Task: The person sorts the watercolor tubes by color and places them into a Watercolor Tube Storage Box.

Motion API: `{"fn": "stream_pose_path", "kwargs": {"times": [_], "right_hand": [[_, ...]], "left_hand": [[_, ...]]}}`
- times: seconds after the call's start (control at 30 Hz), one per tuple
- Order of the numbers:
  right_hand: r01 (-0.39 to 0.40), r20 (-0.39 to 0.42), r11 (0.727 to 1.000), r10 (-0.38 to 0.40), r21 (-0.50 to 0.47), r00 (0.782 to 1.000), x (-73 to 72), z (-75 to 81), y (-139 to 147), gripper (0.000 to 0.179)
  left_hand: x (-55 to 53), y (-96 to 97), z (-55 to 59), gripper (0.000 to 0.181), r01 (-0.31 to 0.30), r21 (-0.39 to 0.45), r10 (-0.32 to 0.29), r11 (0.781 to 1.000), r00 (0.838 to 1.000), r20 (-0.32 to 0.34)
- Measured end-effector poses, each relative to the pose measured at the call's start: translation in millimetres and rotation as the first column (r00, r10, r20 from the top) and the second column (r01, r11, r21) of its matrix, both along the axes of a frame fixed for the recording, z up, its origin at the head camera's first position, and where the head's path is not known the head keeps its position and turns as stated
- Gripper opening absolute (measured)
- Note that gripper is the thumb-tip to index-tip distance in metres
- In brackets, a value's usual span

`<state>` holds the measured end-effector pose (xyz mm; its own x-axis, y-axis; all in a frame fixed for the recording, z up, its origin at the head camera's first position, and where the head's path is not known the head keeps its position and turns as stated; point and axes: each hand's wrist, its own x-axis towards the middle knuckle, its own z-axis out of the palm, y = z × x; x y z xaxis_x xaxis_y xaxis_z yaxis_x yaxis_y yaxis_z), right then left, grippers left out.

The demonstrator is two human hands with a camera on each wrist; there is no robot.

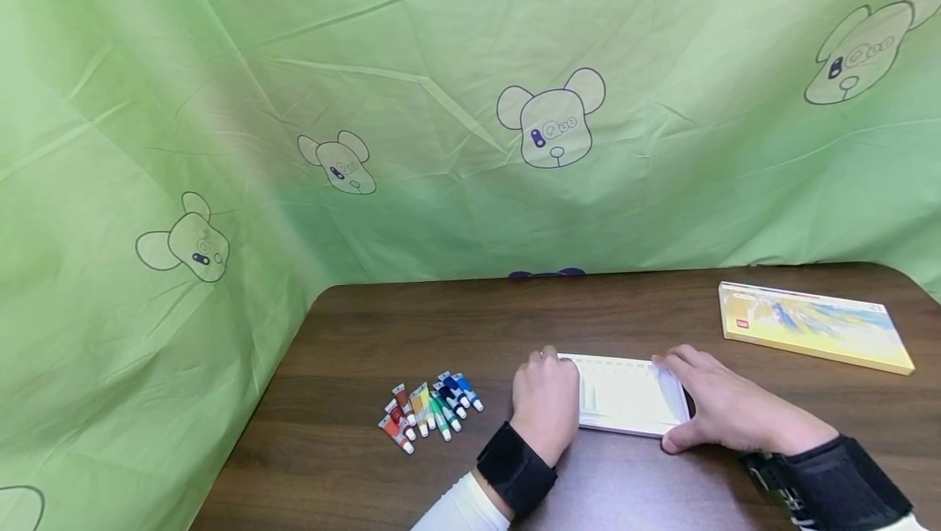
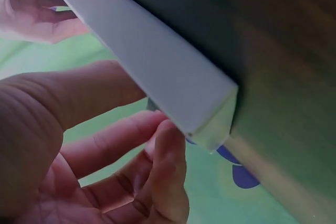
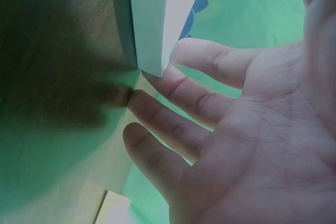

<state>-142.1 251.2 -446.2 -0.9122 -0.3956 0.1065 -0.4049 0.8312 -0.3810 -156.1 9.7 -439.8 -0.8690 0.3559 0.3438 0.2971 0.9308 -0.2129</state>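
Note:
In the head view a shallow white tray (image 1: pixel 621 392) with moulded slots lies in front of me on the table. My left hand (image 1: pixel 545 400) is at its left end, fingers curled. The left wrist view shows the left thumb against the tray's long side (image 2: pixel 152 51) and the curled fingertips close to its corner. Across the right end, my right hand (image 1: pixel 724 404) holds the tray between thumb at the near corner and fingers at the far corner. From the right wrist, the fingertips (image 3: pixel 163 77) meet the tray corner (image 3: pixel 149 24), the other fingers spread below.
Left of the tray lies a cluster of small paint tubes (image 1: pixel 430 408) with white caps, in reds, yellow, greens and blues. A flat yellow box (image 1: pixel 812 327) rests at the back right of the brown wooden table (image 1: pixel 338 351). Green printed cloth (image 1: pixel 434 212) hangs behind.

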Motion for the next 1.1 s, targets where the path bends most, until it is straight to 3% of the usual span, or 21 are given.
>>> {"fn": "stream_pose_path", "kwargs": {"times": [0.1, 0.37, 0.57, 0.7, 0.93, 1.1], "right_hand": [[0.001, 0.003, 1.000, -0.001, 0.002, 1.000, 0.7, -1.0, 0.7, 0.103], [0.003, 0.003, 1.000, -0.003, 0.001, 1.000, -0.1, -1.2, 3.0, 0.105], [-0.002, 0.013, 1.000, 0.002, 0.000, 1.000, -0.2, -0.7, 2.7, 0.106], [-0.006, 0.015, 1.000, 0.006, 0.001, 1.000, -0.9, -0.1, 2.3, 0.107], [-0.006, 0.011, 1.000, 0.006, -0.001, 1.000, -0.6, -0.6, 1.2, 0.107], [-0.003, 0.011, 1.000, 0.003, -0.001, 1.000, 0.3, -1.2, 1.9, 0.107]], "left_hand": [[-1.2, -4.5, 0.0, 0.005, 0.021, -0.004, -0.020, 1.000, 0.999, 0.026], [-3.6, -16.1, 9.2, 0.016, 0.062, 0.122, -0.079, 0.991, 0.988, 0.132], [-6.6, -18.6, 12.1, 0.019, 0.046, 0.132, -0.073, 0.990, 0.976, 0.204], [-7.4, -21.2, 14.9, 0.018, 0.035, 0.115, -0.065, 0.993, 0.962, 0.266], [-10.2, -29.0, 19.5, 0.022, 0.048, 0.140, -0.099, 0.989, 0.918, 0.384], [-11.5, -31.6, 18.2, 0.023, 0.061, 0.167, -0.122, 0.984, 0.915, 0.386]]}}
